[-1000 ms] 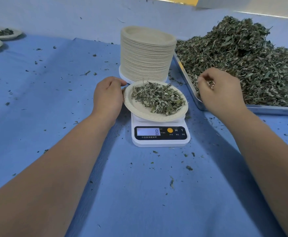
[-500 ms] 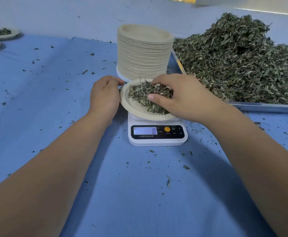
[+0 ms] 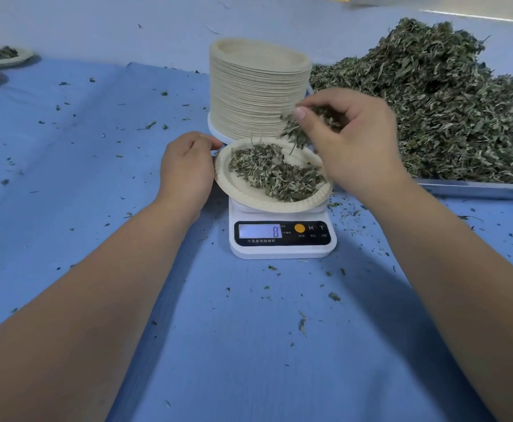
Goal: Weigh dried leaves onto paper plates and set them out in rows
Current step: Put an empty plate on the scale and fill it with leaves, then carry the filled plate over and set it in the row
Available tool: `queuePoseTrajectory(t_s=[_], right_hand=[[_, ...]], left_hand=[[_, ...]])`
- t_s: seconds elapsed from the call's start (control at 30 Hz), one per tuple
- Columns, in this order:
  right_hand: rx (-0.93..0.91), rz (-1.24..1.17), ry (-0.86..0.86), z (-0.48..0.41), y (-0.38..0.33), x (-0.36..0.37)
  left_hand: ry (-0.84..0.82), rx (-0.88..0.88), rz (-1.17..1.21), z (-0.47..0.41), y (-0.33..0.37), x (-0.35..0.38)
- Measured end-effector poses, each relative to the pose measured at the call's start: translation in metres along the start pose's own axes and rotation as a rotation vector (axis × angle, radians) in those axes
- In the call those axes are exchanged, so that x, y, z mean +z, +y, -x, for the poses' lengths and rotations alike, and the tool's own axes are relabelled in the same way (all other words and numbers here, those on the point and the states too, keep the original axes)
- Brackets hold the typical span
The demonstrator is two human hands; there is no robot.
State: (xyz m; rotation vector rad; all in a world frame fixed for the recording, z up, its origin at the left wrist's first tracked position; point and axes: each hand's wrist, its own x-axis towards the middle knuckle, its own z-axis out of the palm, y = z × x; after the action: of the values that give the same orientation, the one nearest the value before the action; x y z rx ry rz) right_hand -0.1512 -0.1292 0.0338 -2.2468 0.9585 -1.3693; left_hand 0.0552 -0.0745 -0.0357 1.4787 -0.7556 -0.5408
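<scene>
Weighing station, one worktop (image 3: pixel 249 345) under blue cloth.

- Round off-white paper plate (image 3: pixel 238 190): on the white digital kitchen scale (image 3: pixel 282 249), centre; display reads 8.
- Loose grey-green dried leaves (image 3: pixel 276 175): spread across the plate's middle and right.
- Left hand (image 3: pixel 185 169): against the plate's left rim, fingers curled; cannot tell whether they grip the rim.
- Right hand (image 3: pixel 355 147): above the plate's far right edge, fingers pinching a tuft of dried leaves (image 3: pixel 295 137).
- Tall stack of empty paper plates (image 3: pixel 255 95): just behind the scale.
- Large heap of dried leaves (image 3: pixel 432 111): on a flat metal tray (image 3: pixel 477 188), right.
- Two filled plates (image 3: pixel 5 56): far left.
</scene>
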Motion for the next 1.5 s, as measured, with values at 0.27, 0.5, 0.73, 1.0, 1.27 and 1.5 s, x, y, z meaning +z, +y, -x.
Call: queuePoseTrajectory(t_s=[0.27,0.5,0.73,1.0,1.27,1.5], right_hand=[[0.269,0.501,0.050,0.001,0.077,-0.048],[0.032,0.450,0.005,0.018,0.050,-0.037],[-0.070,0.411,-0.112,0.035,0.031,-0.027],[0.128,0.459,-0.270,0.038,0.029,-0.026],[0.076,0.341,-0.222,0.043,0.007,-0.018],[0.022,0.096,-0.497,0.063,-0.049,0.021]], left_hand=[[-0.003,-0.005,-0.033,0.002,0.002,0.000],[-0.001,0.000,-0.037,0.004,0.004,0.001],[-0.015,0.009,-0.005,0.006,0.007,0.000],[-0.148,-0.118,0.139,0.016,0.018,0.004],[-0.071,-0.344,0.416,0.030,0.036,0.005],[0.208,-0.323,0.439,0.053,0.052,-0.085]])
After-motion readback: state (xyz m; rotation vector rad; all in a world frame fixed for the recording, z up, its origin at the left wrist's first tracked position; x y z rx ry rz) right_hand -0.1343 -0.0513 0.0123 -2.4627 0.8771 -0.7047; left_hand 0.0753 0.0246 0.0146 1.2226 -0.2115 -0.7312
